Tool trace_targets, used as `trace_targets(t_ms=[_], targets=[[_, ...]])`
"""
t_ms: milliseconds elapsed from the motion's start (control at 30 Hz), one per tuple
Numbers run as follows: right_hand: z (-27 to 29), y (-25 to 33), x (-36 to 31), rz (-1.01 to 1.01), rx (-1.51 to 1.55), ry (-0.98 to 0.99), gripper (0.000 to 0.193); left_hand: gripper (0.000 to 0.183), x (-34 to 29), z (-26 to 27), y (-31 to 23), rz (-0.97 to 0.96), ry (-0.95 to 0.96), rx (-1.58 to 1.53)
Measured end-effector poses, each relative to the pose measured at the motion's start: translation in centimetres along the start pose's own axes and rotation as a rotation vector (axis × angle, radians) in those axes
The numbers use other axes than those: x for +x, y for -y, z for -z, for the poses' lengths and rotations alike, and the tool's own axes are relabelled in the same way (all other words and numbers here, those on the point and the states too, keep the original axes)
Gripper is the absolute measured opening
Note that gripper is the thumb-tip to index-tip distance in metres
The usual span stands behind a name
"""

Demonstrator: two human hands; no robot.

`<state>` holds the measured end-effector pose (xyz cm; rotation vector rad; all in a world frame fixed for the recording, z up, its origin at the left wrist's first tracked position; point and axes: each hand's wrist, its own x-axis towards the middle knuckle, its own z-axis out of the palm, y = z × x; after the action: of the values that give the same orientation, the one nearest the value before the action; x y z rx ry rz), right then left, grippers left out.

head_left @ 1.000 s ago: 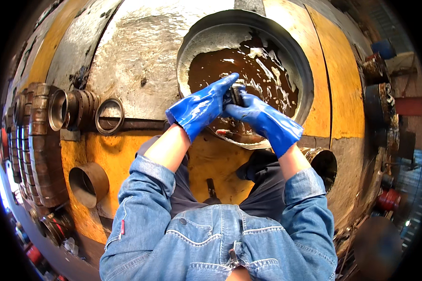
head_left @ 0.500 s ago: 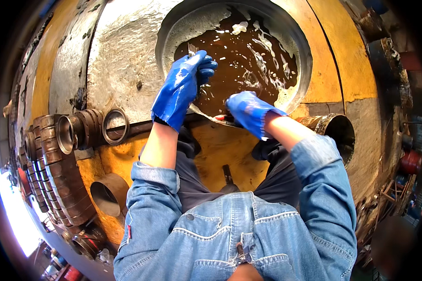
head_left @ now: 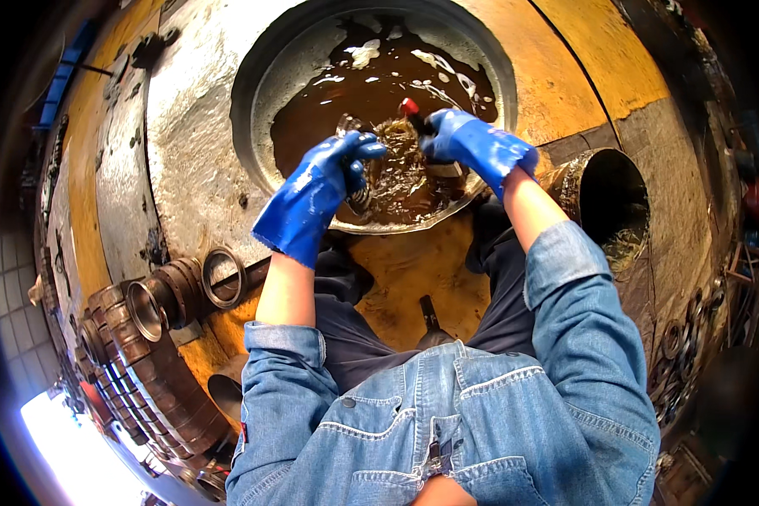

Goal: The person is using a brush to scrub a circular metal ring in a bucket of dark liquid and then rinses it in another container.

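Observation:
Both my hands wear blue rubber gloves over a wide metal basin (head_left: 253,126) of brown, foamy liquid (head_left: 312,118). My left hand (head_left: 329,169) is closed around a wet metal ring-like part (head_left: 360,201), whose edges show above and below the fingers; the glove hides the rest. My right hand (head_left: 464,139) grips a brush by its dark handle with a red end (head_left: 409,106). Its broad head hangs below the glove, close to the liquid, and is partly hidden. Between the hands the liquid is churned and splashing.
Brown metal rings (head_left: 148,308) stand in rows at the left, with one loose ring (head_left: 224,277) nearest the basin. A large open pipe piece (head_left: 611,202) lies at the right. Chain-like metal parts (head_left: 683,350) are farther right. Worn yellow and grey plates (head_left: 198,126) surround the basin.
My right hand has lifted the brush from the basin's near rim to above the liquid. My left hand has moved slightly down in the picture. The view has shifted, and the liquid now splashes.

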<state>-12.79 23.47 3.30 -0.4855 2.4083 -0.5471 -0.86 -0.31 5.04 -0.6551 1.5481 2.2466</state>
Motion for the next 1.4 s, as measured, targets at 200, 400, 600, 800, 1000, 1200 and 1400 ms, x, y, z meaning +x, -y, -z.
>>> trace_targets(t_ms=[200,400,600,800,1000,1200,1400], targets=[[1.2,-4.4,-2.5,0.102,0.890,-0.259,0.043,0.030,3.2,-0.1,3.4,0.198,0.235,-0.136],[0.6,-4.8,-0.2,0.177,1.277,-0.291,0.028,0.031,4.6,1.6,4.7,0.099,0.012,0.025],[-3.1,1.4,0.9,0.224,1.018,0.018,0.046,0.049,3.2,0.8,4.4,-0.028,0.215,0.077],[-1.0,1.7,-2.0,0.288,0.951,0.072,0.046,0.051,3.4,1.3,4.9,-0.020,0.193,0.209],[-2.5,1.3,-0.7,0.123,0.966,-0.124,0.047,0.050,4.0,2.1,5.0,-0.012,0.107,0.193],[-3.3,-1.2,2.8,-0.100,0.619,-0.326,0.047,0.045,4.0,1.2,5.0,-0.067,0.088,0.093],[-1.9,0.8,1.2,0.105,0.768,-0.189,0.042,0.045,4.6,3.0,5.8,0.011,-0.019,-0.154]])
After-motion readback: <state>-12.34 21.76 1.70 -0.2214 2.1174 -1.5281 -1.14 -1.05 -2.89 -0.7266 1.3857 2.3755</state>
